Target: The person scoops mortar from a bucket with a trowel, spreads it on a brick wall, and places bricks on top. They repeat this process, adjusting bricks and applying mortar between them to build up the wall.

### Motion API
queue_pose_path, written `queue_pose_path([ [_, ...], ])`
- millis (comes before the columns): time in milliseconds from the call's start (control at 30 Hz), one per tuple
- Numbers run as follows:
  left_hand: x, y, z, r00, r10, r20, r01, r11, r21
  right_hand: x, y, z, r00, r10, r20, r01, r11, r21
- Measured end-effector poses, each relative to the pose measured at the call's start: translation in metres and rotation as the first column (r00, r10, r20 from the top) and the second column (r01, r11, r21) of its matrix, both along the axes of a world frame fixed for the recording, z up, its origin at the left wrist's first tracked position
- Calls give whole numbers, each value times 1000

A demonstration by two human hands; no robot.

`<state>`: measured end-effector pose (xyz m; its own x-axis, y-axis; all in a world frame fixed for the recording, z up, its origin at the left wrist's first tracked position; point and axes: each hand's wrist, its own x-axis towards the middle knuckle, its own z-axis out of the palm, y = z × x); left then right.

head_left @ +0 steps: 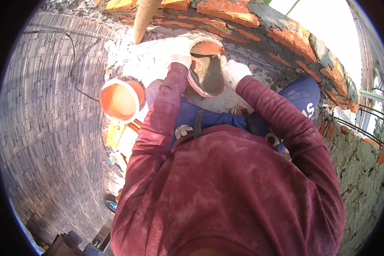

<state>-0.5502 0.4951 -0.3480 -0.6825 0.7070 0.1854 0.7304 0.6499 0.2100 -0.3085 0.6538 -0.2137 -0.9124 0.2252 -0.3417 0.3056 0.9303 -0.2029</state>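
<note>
I hold a red pan (205,72) full of wet grey mortar tilted against a brick wall (281,38). My left hand (181,57), in a white glove, grips the pan's left rim. On the right rim sits my right hand (234,71), also in a white glove. Both dark red sleeves reach forward from my chest. The pan's upper lip rests near the mortar-covered ledge (153,55) below the orange bricks.
An orange bucket (120,100) stands at my left beside my blue-trousered knee. A wooden pole (143,19) rises at the top. A grey paved ground (47,128) with a black cable lies far below on the left. A plastered wall (358,170) curves along the right.
</note>
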Motion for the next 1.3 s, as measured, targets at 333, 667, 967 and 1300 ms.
queue_pose_path([
  [333, 75, 12, 92, 792, -129, 596, -179, 885, 430, 5, 14, -46, 937, 137, 321, -41, 957, -287],
  [667, 89, -43, 114, 731, -84, 677, -407, 743, 532, 23, 24, -15, 748, 95, 657, 639, 165, -752],
  [967, 108, -86, 115, 539, -282, 794, -711, 353, 608, 26, 6, 22, 836, 161, 524, 544, -362, -757],
  [1300, 85, -87, 95, 503, -411, 760, -807, 90, 583, 33, 23, 80, 840, -95, 534, 486, -305, -819],
])
